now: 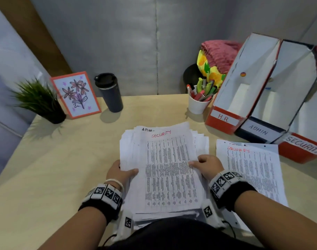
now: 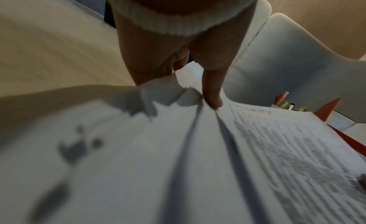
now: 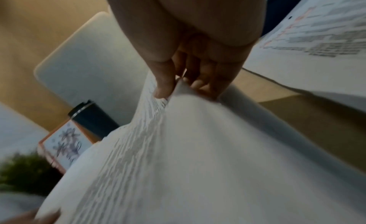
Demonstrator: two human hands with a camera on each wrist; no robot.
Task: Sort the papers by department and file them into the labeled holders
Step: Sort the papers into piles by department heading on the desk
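Observation:
A thick stack of printed papers (image 1: 164, 168) lies before me, its top sheet headed SECURITY in red, an ADMIN sheet peeking out behind. My left hand (image 1: 122, 173) grips the stack's left edge, thumb on top (image 2: 212, 99). My right hand (image 1: 205, 165) pinches the top sheet's right edge between thumb and fingers (image 3: 166, 86). A separate pile of SECURITY sheets (image 1: 251, 166) lies to the right. Three holders stand at the right: red H.R. (image 1: 224, 118), dark ADMIN (image 1: 258, 131), red SECURITY (image 1: 303, 147).
A white cup of pens (image 1: 199, 103) stands left of the holders, with a colourful cloth bundle (image 1: 217, 60) behind. A dark travel mug (image 1: 110, 92), a framed flower drawing (image 1: 76, 94) and a potted plant (image 1: 40, 101) line the back left of the table (image 1: 55, 168).

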